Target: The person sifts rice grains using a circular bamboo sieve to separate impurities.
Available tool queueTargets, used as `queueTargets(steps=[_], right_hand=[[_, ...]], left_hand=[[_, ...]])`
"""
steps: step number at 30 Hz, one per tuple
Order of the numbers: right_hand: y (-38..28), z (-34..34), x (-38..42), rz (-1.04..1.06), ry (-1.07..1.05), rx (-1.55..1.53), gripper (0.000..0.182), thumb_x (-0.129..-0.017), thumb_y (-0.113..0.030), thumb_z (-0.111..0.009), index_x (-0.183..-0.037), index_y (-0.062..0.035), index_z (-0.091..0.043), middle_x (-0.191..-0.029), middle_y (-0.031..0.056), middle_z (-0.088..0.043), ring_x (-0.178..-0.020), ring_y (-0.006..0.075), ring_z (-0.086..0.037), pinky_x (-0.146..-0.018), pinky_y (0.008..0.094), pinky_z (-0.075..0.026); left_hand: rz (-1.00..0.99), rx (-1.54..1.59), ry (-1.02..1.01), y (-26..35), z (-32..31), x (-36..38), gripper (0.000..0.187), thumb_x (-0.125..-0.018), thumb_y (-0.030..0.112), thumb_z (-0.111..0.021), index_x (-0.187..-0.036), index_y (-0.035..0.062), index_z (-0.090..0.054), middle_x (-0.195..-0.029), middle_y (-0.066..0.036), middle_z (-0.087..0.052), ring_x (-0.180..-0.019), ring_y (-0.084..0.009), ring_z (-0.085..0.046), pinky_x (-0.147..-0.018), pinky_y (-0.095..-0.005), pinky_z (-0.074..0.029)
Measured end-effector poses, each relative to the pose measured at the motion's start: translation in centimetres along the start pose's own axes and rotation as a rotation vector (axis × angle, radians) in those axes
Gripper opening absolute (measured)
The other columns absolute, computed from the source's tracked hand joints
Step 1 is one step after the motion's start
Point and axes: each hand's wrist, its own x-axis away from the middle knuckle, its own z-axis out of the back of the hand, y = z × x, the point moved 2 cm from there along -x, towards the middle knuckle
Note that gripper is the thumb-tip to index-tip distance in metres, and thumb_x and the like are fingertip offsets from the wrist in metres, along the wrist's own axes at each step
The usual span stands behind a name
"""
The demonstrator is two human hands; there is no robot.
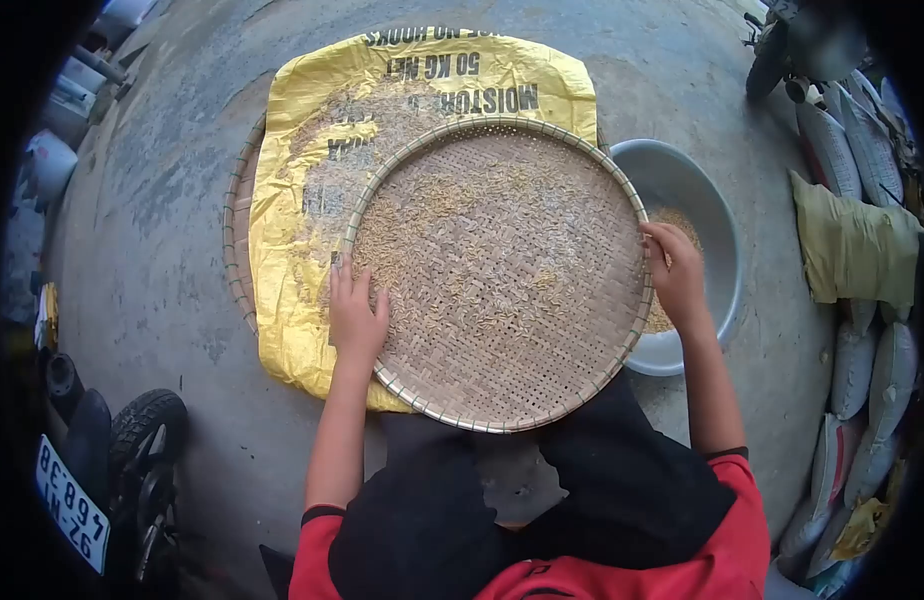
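A round woven bamboo winnowing tray [542, 340] lies over my lap, with a thin scatter of grains and husks [452, 205] mostly on its far and left parts. My left hand [357, 318] holds its left rim, thumb over the inner side. At the right rim my right hand [677, 270] grips the edge, its fingertips partly hidden. Beneath the tray's far left side is a yellow printed sack [292, 345] strewn with grain and husks. A metal basin [727, 220] stands at the right, partly covered by the tray, with grain [679, 222] inside.
Another woven tray's rim [244, 190] shows under the yellow sack. Stacked filled sacks [857, 370] line the right side, one yellowish sack [855, 240] among them. A motorbike wheel [150, 435] and licence plate [72, 505] are at lower left. The floor [172, 260] is concrete.
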Motion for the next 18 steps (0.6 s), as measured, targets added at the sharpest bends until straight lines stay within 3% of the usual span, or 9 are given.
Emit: queueTargets(steps=[5, 11, 18], right_hand=[[-4.3, -6.2, -0.3, 0.114, -0.516, -0.021, 0.022, -0.081, -0.010, -0.064, -0.103, -0.0083, -0.064, -0.093, 0.0082, -0.060, -0.079, 0.0238, -0.060, -0.068, 0.0324, -0.049], [-3.9, -8.8, -0.1, 0.181, -0.576, 0.127, 0.019, -0.076, -0.022, -0.069, -0.089, -0.0096, -0.064, -0.089, 0.0060, -0.056, -0.078, 0.0260, -0.060, -0.068, 0.0369, -0.048], [-4.4, -9.0, 0.5, 0.179, -0.555, 0.157, 0.014, -0.078, -0.019, -0.067, -0.082, -0.0075, -0.061, -0.087, 0.0069, -0.055, -0.077, 0.0275, -0.059, -0.067, 0.0365, -0.048]], left_hand=[[-0.005, -0.018, 0.007, -0.2, 0.1, 0.1, 0.041, -0.082, 0.024, -0.060, -0.117, 0.0034, -0.057, -0.141, -0.019, -0.035, -0.129, -0.0421, -0.031, -0.104, -0.0459, -0.031], [0.012, 0.029, 0.008, -0.2, 0.0, 0.1, 0.040, -0.082, 0.022, -0.061, -0.116, 0.0023, -0.057, -0.142, -0.019, -0.034, -0.130, -0.0413, -0.031, -0.105, -0.0448, -0.029], [0.016, 0.038, 0.016, -0.3, 0.0, 0.1, 0.040, -0.082, 0.024, -0.060, -0.116, 0.0030, -0.058, -0.141, -0.020, -0.035, -0.130, -0.0411, -0.030, -0.104, -0.0457, -0.031]])
